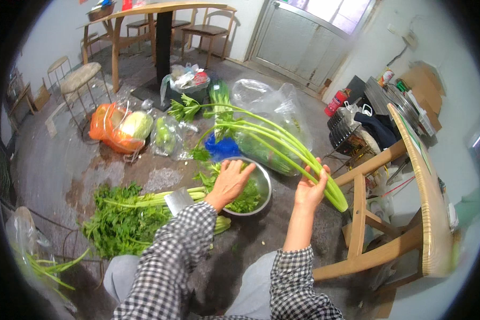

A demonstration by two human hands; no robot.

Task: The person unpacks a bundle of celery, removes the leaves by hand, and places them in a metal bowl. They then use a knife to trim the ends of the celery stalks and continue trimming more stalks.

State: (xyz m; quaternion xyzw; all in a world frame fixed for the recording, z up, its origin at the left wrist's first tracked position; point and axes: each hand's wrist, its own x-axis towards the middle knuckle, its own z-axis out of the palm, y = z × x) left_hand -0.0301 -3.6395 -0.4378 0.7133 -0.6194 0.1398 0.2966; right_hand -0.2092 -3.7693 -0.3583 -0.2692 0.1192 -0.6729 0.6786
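My right hand point(310, 188) is closed round the lower stalks of a celery bunch point(290, 144), its leafy tips slanting up and left. My left hand point(233, 182) reaches over a steel bowl point(266, 184), fingers apart and pointing away from me, with nothing visible in them; the fingertips are partly hidden. Green leaves point(246, 198) lie in the bowl under that hand. Left of the bowl, a pile of leafy celery point(128, 216) rests on the floor with its pale stalks toward the bowl. A flat metal blade point(178, 201) shows beside my left sleeve, over those stalks.
Beyond the bowl stand a clear plastic bag point(269, 128) of greens and a lined bin point(184, 88). An orange bag point(105, 125) with a cabbage point(136, 125) lies at the left. A wooden table frame point(359, 213) juts in close to my right arm. A stool point(81, 77) stands farther back.
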